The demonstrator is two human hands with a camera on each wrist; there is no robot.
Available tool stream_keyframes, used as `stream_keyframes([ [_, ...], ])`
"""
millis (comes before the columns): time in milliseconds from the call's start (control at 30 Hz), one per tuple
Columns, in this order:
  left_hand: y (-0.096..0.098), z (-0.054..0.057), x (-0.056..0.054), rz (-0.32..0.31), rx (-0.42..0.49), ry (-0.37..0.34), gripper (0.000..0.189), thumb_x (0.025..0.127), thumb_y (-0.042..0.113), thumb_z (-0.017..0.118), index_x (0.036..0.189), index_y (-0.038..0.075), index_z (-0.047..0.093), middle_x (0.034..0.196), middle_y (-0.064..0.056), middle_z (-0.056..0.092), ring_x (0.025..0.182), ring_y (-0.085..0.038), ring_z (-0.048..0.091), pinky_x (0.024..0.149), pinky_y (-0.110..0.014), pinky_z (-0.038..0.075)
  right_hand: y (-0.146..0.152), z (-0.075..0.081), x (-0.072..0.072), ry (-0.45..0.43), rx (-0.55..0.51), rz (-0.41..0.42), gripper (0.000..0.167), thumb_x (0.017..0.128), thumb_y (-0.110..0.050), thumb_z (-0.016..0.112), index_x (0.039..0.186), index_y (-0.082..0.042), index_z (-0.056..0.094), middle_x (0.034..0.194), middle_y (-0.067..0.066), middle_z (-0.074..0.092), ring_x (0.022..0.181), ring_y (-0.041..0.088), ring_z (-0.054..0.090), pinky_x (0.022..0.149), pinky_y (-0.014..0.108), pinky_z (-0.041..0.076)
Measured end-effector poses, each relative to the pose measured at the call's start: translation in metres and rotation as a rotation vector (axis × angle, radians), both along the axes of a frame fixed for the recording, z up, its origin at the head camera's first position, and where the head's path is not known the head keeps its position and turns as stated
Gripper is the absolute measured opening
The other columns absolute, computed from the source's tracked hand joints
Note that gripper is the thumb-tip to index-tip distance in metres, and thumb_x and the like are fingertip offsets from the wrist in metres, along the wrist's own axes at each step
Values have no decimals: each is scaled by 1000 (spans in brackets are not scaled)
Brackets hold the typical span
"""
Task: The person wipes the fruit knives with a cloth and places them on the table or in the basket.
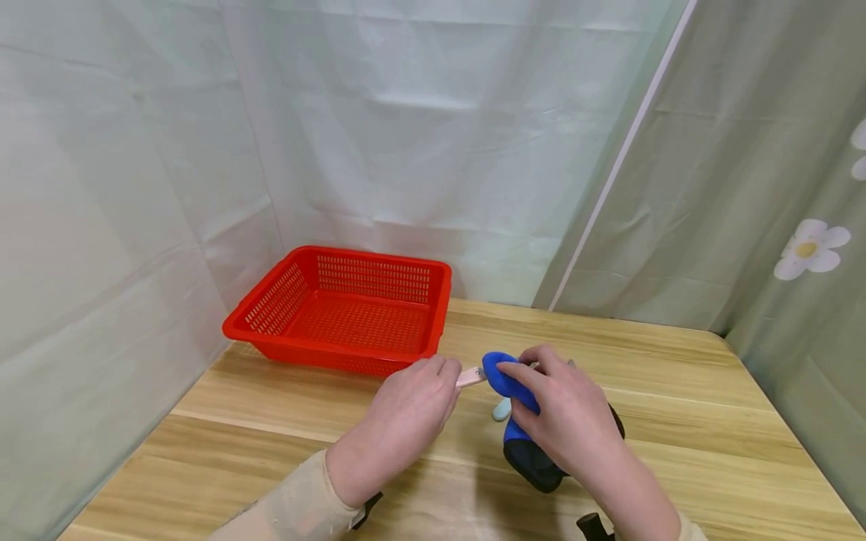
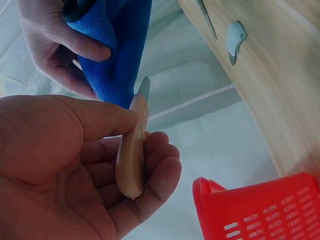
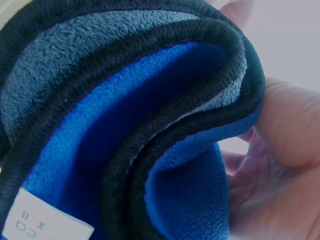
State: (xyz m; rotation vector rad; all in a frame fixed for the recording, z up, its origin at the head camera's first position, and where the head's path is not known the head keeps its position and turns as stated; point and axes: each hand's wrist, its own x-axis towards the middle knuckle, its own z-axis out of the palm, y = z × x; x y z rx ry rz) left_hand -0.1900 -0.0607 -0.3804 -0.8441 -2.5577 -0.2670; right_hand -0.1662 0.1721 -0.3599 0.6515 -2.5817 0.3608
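Observation:
My left hand [image 1: 413, 394] grips a small knife [image 1: 470, 377] by its pale pink handle, thumb laid along it. In the left wrist view, the short blade of the knife [image 2: 144, 89] stands out beyond the handle, beside the cloth. My right hand [image 1: 568, 398] pinches a folded blue cloth [image 1: 504, 376] with black edging, held against the blade end. Close up in the right wrist view, the cloth [image 3: 192, 192] hangs in folds and bears a white tag [image 3: 45, 220]. Below the hands, a light-blue cutter [image 2: 236, 37] with a short blade lies on the table.
A red perforated basket [image 1: 338, 349] stands at the back left of the wooden table [image 1: 676, 391]. Near the light-blue cutter lies a thin metal rod-like tool [image 2: 207, 20], partly out of view. Pale curtains [image 1: 433, 150] hang behind and at both sides.

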Motion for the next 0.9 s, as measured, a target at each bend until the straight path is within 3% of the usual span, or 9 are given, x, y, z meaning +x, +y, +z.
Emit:
stream_keyframes([
  [200,1,-1,1,-1,-12,1,22,101,19,83,103,6,66,83,-1,57,65,-12,49,55,-21,46,-1,-4,0,-8,2,-2,50,83,-11,96,130,-19,82,123,4,69,102,26,73,100,74,53],
  [400,1,0,3,6,-21,10,22,102,21,83,103,7,67,84,-1,59,66,-12,51,55,-22,48,-1,-5,0,-10,12,-3,50,83,-12,97,130,-20,81,123,5,68,99,26,73,94,65,58],
  [667,2,0,2,12,-25,9,21,103,22,82,104,7,67,84,-1,58,66,-12,49,55,-22,46,2,-2,-1,-29,26,-23,48,84,-9,95,129,-20,82,122,5,68,94,23,71,74,44,60],
  [900,2,0,2,10,-17,27,21,101,20,84,103,7,67,83,0,57,65,-12,49,53,-22,43,10,0,-4,-54,10,-52,46,86,-9,92,129,-20,82,123,6,69,89,24,71,70,44,60],
])
